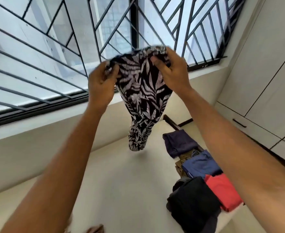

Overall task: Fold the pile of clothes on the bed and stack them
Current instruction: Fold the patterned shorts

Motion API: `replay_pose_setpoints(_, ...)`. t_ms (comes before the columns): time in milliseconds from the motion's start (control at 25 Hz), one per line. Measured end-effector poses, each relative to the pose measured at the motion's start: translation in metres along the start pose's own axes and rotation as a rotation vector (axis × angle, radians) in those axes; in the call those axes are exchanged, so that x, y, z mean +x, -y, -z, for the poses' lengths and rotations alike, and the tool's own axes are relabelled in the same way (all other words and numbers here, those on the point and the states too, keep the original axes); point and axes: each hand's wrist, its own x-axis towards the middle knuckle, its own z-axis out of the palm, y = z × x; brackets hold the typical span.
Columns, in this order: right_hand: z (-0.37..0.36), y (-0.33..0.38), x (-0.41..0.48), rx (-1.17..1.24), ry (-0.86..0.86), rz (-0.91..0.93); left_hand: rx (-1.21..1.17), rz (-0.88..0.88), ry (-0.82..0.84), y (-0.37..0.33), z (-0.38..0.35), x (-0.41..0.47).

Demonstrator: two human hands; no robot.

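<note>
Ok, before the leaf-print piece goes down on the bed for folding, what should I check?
1. Grip of the left hand on the black-and-white leaf-print garment: ok, fingers curled on its top edge.
2. Grip of the right hand: ok, pinching the same edge.
3. Garment spread open: not ok, bunched between the hands.
4. Lower end off the white bed sheet: ok, it hangs in the air.
5. Bare sheet to lay it on: ok, left of the row of dark and red clothes.
6. Row neatly folded: cannot tell for the black garment.
</note>
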Motion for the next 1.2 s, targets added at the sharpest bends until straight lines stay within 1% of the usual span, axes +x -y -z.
replay_pose_setpoints(80, -0.010, -0.014, -0.071, 0.056, 0.136, -0.105, 0.068, 0.063, -0.006, 0.037, 0.016, -0.069)
replay_pose_setpoints(120, -0.017, -0.022, -0.116, 0.060, 0.211, -0.166, 0.112, 0.125, -0.002, 0.058, 0.026, -0.108)
replay_pose_setpoints(200, -0.036, -0.044, -0.216, 0.043, 0.366, -0.397, 0.211, 0.337, 0.043, 0.101, 0.043, -0.193)
replay_pose_setpoints(240, -0.042, -0.056, -0.275, 0.037, 0.463, -0.569, 0.301, 0.448, 0.097, 0.122, 0.053, -0.243)
replay_pose_setpoints(320, -0.050, -0.074, -0.374, 0.034, 0.637, -0.827, 0.509, 0.624, 0.273, 0.148, 0.069, -0.332)
replay_pose_setpoints(440, -0.046, -0.056, -0.507, 0.163, 0.927, -1.118, 0.648, 0.977, 0.601, 0.155, 0.088, -0.464)
replay_pose_setpoints(520, -0.031, -0.030, -0.567, 0.279, 1.138, -1.287, 0.632, 1.311, 0.807, 0.142, 0.099, -0.536)
replay_pose_setpoints(560, -0.022, -0.020, -0.589, 0.287, 1.246, -1.350, 0.568, 1.463, 0.838, 0.132, 0.100, -0.561)
replay_pose_setpoints(600, -0.013, -0.015, -0.608, 0.303, 1.310, -1.396, 0.485, 1.597, 0.814, 0.126, 0.104, -0.585)
replay_pose_setpoints(640, -0.007, -0.012, -0.619, 0.330, 1.315, -1.449, 0.420, 1.670, 0.766, 0.118, 0.103, -0.597)
replay_pose_setpoints(680, -0.002, -0.012, -0.628, 0.358, 1.276, -1.499, 0.384, 1.700, 0.725, 0.115, 0.102, -0.602)
replay_pose_setpoints(720, -0.001, -0.011, -0.629, 0.375, 1.215, -1.541, 0.367, 1.692, 0.682, 0.115, 0.100, -0.602)
replay_pose_setpoints(880, -0.008, -0.027, -0.608, 0.309, 0.924, -1.566, 0.353, 1.523, 0.529, 0.137, 0.076, -0.560)
replay_pose_setpoints(960, -0.017, -0.048, -0.595, 0.233, 0.812, -1.515, 0.357, 1.446, 0.511, 0.158, 0.065, -0.530)
replay_pose_setpoints(1000, -0.022, -0.058, -0.587, 0.183, 0.782, -1.479, 0.347, 1.408, 0.507, 0.171, 0.063, -0.521)
replay_pose_setpoints(1120, -0.046, -0.108, -0.549, 0.033, 0.752, -1.385, 0.311, 1.372, 0.426, 0.215, 0.048, -0.473)
replay_pose_setpoints(1200, -0.074, -0.155, -0.508, -0.008, 0.719, -1.329, 0.309, 1.326, 0.370, 0.260, 0.036, -0.429)
